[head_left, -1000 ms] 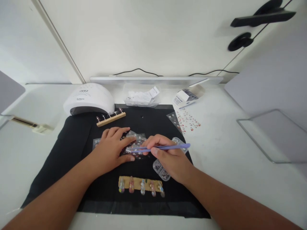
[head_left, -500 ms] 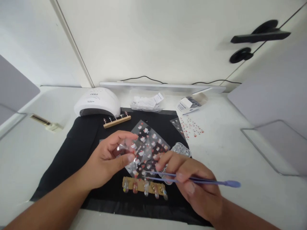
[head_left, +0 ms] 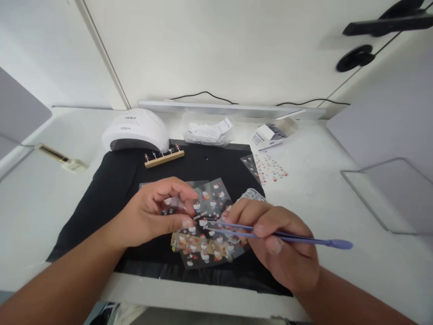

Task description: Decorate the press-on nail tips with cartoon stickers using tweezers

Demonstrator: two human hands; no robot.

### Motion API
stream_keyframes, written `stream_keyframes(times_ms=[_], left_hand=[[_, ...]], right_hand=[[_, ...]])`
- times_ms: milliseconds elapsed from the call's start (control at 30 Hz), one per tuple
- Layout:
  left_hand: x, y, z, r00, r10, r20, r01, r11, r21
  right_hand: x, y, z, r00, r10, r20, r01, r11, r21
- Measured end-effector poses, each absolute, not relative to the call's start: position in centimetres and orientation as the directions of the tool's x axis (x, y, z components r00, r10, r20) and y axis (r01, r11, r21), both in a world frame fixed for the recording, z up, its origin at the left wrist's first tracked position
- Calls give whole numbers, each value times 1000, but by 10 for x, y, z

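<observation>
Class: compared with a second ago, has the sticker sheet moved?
Yes. The sticker sheet, held by the left hand, has been lifted off the black mat and now hangs over the near nail strip.

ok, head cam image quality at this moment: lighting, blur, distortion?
Head view: even, soft light with faint shadows; wide-angle bending shows in the slanting wall line and table edges. The left hand and right hand look slightly smeared, as does the clear sticker sheet, which carries mild glare. The purple tweezers and white nail lamp read clearly against the black mat.
</observation>
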State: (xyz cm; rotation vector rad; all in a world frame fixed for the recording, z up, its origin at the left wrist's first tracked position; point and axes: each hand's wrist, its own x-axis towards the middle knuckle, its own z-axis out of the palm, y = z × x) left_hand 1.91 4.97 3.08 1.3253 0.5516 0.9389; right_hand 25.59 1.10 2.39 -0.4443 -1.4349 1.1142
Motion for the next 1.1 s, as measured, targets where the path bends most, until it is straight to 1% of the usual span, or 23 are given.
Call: stream_keyframes(times_ms=[167,333,433,533,633,767,867,967,1100], left_hand=[[21,45,31,481,840,252,-280,-125,952],[25,38,32,477,855,204,-226,-104,968],[28,37,31,479,851,217,-240,-112,964],[30,39,29,470,839,273,-274,-156,949],[30,39,27,445,840,312,-276,-203,939],[29,35,25,408,869,281,-206,-212,955],[30,32,24,396,885,245,-158,-197,967],[30,31,24,384,894,229,-142,-188,972],[31,31,26,374,895,242,-160,-195,968]], right_hand=[[259,10,25,-171,807,565,-295,505,-811],[261,9,27,-207,808,552,-276,493,-825],[260,9,28,-212,810,547,-274,488,-829],[258,10,29,-165,831,531,-246,487,-838],[256,12,30,-111,828,549,-222,518,-826],[255,12,29,-100,830,548,-228,517,-825],[256,11,27,-152,824,546,-236,506,-830],[257,10,26,-216,814,539,-242,490,-837],[257,11,26,-188,822,538,-238,493,-836]])
